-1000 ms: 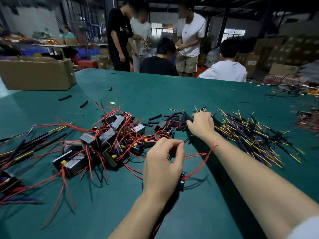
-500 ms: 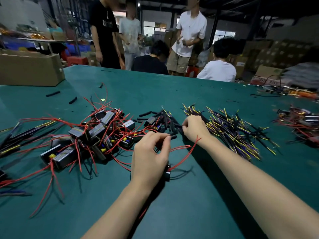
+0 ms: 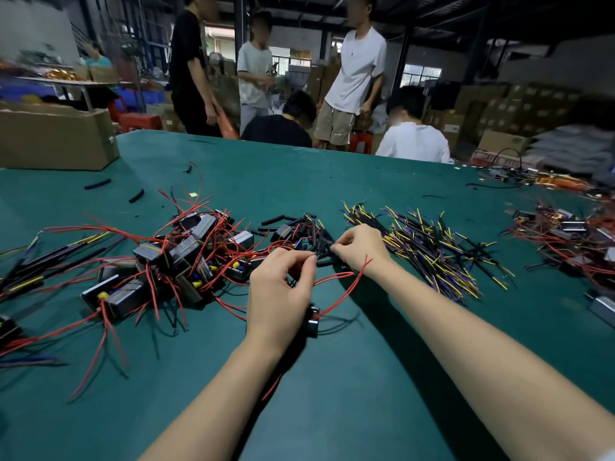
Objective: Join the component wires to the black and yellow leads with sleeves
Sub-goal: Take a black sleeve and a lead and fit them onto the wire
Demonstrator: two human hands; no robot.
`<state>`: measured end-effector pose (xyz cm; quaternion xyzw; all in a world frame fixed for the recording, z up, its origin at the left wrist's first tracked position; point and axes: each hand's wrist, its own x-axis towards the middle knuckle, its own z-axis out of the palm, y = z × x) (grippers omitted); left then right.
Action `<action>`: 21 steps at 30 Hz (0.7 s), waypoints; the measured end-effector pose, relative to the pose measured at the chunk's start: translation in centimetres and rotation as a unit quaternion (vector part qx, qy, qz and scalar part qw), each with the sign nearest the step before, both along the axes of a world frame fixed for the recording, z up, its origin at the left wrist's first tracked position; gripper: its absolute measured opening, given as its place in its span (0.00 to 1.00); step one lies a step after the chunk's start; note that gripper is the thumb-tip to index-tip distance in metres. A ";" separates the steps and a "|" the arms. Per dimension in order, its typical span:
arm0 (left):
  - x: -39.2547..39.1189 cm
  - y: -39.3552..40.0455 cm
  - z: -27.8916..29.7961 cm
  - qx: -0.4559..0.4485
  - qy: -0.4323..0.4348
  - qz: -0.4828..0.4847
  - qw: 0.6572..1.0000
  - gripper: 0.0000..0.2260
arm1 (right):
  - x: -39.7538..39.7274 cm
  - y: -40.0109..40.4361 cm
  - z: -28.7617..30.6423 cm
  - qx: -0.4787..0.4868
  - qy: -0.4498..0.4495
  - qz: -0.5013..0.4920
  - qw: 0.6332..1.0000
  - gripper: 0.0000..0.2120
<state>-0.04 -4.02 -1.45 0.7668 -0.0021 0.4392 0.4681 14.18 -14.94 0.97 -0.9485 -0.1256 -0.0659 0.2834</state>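
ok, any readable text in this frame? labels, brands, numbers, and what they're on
None can be read.
Stacked cartons at far right: pale label patches, too blurred to read.
Small box beyond the table: a mark on its side, too small to read.
Components in the red-wire pile: no legible markings.
Cardboard box at left: no print visible.

dim hall, blurred background, bowed edges
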 end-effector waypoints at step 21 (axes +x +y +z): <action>0.2 0.0 -0.2 0.024 0.035 0.003 0.999 0.02 | -6.7 -4.6 2.4 0.552 0.204 0.117 0.800 0.07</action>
